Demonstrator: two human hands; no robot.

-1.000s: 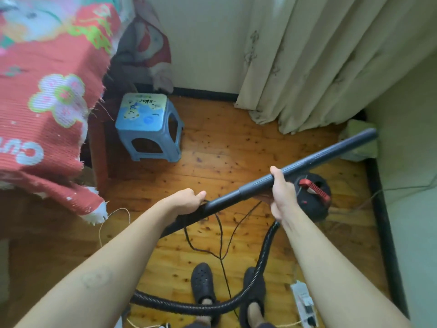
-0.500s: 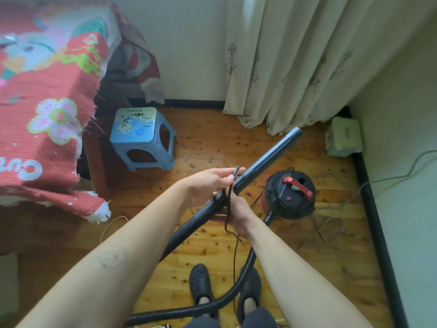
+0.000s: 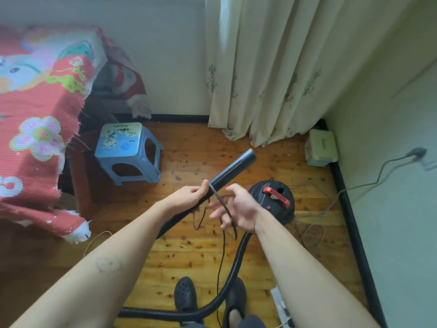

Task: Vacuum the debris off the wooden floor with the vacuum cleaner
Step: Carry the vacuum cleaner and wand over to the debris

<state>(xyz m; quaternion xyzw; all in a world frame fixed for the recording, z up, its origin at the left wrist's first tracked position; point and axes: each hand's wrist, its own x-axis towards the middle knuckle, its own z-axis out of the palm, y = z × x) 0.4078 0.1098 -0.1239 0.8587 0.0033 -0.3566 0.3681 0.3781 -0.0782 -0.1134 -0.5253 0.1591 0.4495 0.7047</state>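
My left hand [image 3: 189,197] grips the black vacuum tube [image 3: 233,170], which slants up to the right above the floor. My right hand [image 3: 238,209] is just right of the tube with its fingers spread, and a thin black cord [image 3: 223,252] runs from the tube across those fingers and hangs to the floor. The black vacuum canister [image 3: 267,202] with a red handle stands on the wooden floor [image 3: 194,254] behind my right hand. Its ribbed hose [image 3: 236,263] curves down past my feet. Dark specks of debris [image 3: 186,162] are scattered over the boards.
A blue plastic stool [image 3: 127,150] stands at the left beside a bed with a red flowered cover [image 3: 35,129]. Cream curtains [image 3: 272,67] hang to the floor at the back. A pale green box [image 3: 320,147] sits in the right corner. Loose grey cables [image 3: 314,223] and a power strip [image 3: 280,304] lie along the right wall.
The tube swung from pointing right to slanting up and away. My left hand slid up it. My right hand let go of the tube and now has the cord across its spread fingers.
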